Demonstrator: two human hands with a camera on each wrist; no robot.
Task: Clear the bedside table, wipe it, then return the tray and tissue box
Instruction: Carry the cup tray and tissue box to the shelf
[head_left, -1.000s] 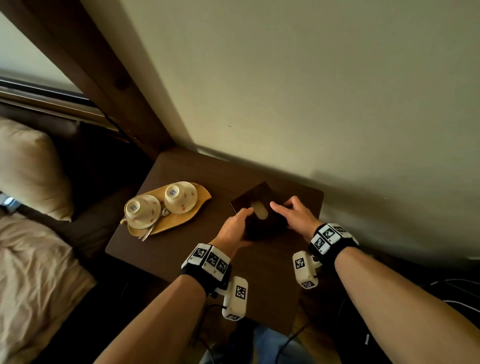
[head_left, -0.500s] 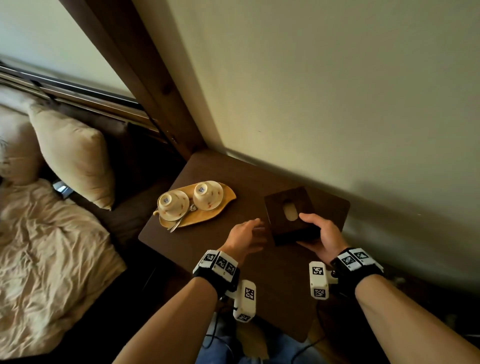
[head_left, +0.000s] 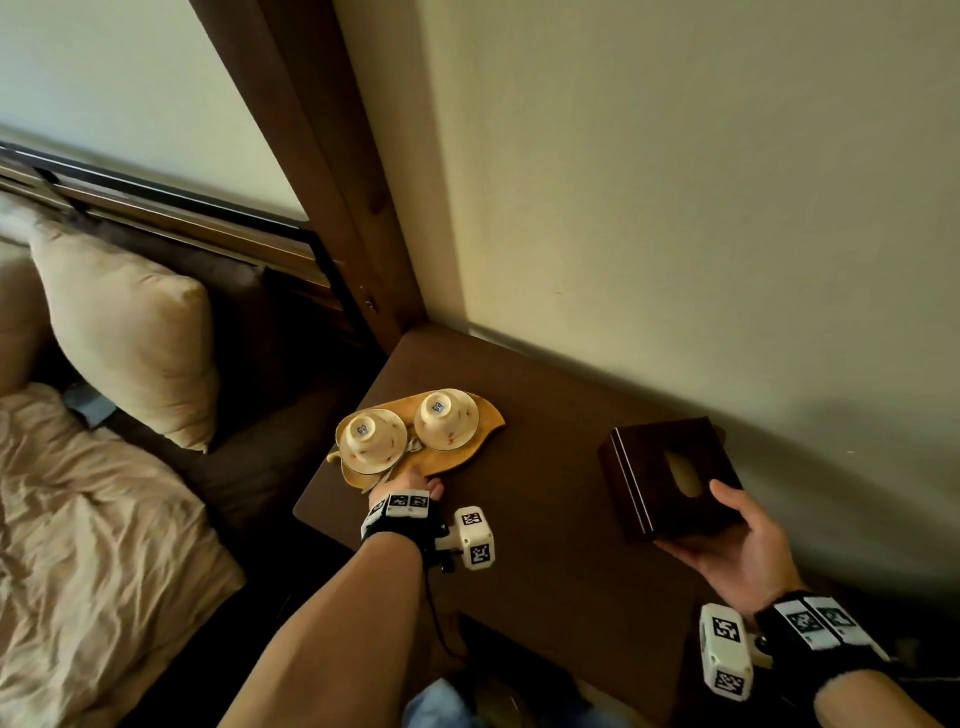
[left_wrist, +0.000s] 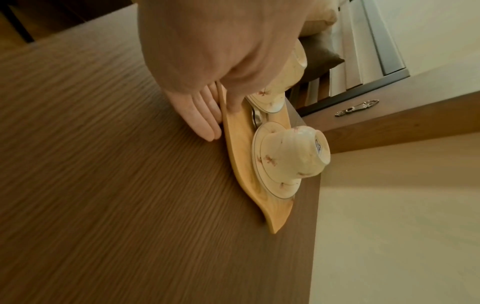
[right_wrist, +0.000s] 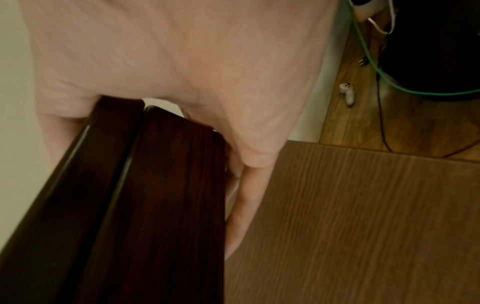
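Observation:
A leaf-shaped wooden tray (head_left: 470, 447) sits at the left of the dark bedside table (head_left: 545, 545) and carries two upturned floral cups (head_left: 439, 418) on saucers. My left hand (head_left: 415, 480) is at the tray's near edge. In the left wrist view its thumb lies on top of the tray (left_wrist: 239, 164) and its fingers (left_wrist: 202, 117) slip beneath the rim, pinching it. My right hand (head_left: 727, 540) grips a dark wooden tissue box (head_left: 660, 467) by its near corner, held off the table at the right. The right wrist view shows the box (right_wrist: 145, 205) with my thumb above and my fingers below.
A bed with a beige pillow (head_left: 135, 343) and a crumpled duvet (head_left: 78, 545) lies left of the table. A wooden post (head_left: 353, 182) and the wall close in the back. A spoon (head_left: 410, 448) lies between the cups. Cables (right_wrist: 376, 67) run over the wooden floor at the right.
My left hand let go of the tissue box and moved left to the tray's edge. My right hand alone lifted the box and carried it right, off the tabletop.

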